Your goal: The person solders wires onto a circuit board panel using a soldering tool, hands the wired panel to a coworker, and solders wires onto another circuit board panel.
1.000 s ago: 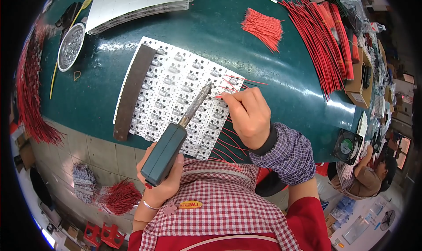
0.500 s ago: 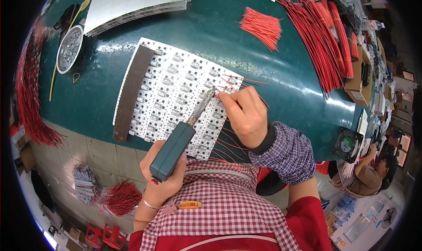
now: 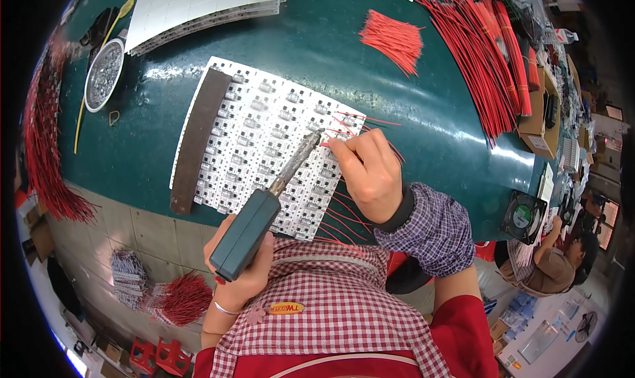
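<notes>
My left hand (image 3: 258,279) is wrapped round the dark green handle of a soldering iron (image 3: 247,236). Its tip ends over the right part of a white circuit board panel (image 3: 261,150), just left of my right fingertips. The panel carries rows of small components. My right hand (image 3: 372,179) pinches the end of a thin red wire (image 3: 324,144) at the panel's surface. Several other red wires (image 3: 348,210) stick out from the panel's right edge. Across the panel's left side lies a dark flat bar (image 3: 200,143).
Short red wires (image 3: 391,42) and long red wire bundles (image 3: 466,67) lie at the far right. A stack of white panels (image 3: 205,11) and a white bowl (image 3: 106,74) of small bits are at the far left. A black fan (image 3: 522,216) stands near a seated co-worker (image 3: 549,265).
The soldering iron and my left hand have shifted slightly left and toward me, and the tip has drawn back a little from my right fingers. My right hand has hardly moved.
</notes>
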`<state>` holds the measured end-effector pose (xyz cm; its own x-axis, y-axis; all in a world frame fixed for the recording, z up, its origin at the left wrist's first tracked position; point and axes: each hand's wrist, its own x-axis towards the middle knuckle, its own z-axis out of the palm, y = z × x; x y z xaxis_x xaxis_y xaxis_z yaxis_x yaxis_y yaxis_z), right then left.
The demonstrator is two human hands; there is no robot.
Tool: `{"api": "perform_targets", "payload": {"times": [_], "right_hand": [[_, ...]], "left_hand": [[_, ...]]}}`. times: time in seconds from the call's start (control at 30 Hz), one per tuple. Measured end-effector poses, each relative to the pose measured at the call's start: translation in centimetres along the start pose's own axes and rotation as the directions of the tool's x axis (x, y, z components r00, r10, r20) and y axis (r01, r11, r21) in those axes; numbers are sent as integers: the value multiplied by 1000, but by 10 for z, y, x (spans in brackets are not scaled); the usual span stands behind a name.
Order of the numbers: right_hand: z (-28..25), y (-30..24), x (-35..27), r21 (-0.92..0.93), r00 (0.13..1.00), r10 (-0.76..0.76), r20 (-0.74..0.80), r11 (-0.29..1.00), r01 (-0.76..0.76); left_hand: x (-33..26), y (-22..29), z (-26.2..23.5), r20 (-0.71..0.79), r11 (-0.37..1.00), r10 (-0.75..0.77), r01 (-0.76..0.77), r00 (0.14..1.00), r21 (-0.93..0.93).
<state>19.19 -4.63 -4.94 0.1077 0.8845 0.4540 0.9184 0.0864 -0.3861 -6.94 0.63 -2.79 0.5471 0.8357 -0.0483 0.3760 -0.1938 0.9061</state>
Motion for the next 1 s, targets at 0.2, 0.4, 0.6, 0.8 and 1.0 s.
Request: {"api": "perform_targets", "payload": {"times": [0.2,0.4,0.6,0.8,1.0], "right_hand": [[2,0,-1,-15,1000,9,-4,1000,-9],[-1,-4,-2,65,997,28,-73,998,-24],[-3,0,-3,126,999,33,-38,992,-28],[-5,1,-3,117,998,61,7,991,-61],[-6,2,-1,121,998,56,30,991,-60]], "left_hand": [[4,4,2,-54,999,36,-38,998,-37],[-5,3,-3,-24,999,-35,34,999,-17],[-9,2,-5,9,998,-63,63,998,3],[-8,3,-1,13,1000,-11,11,1000,13],[-10,3,0,17,999,-46,46,999,-3]]}}
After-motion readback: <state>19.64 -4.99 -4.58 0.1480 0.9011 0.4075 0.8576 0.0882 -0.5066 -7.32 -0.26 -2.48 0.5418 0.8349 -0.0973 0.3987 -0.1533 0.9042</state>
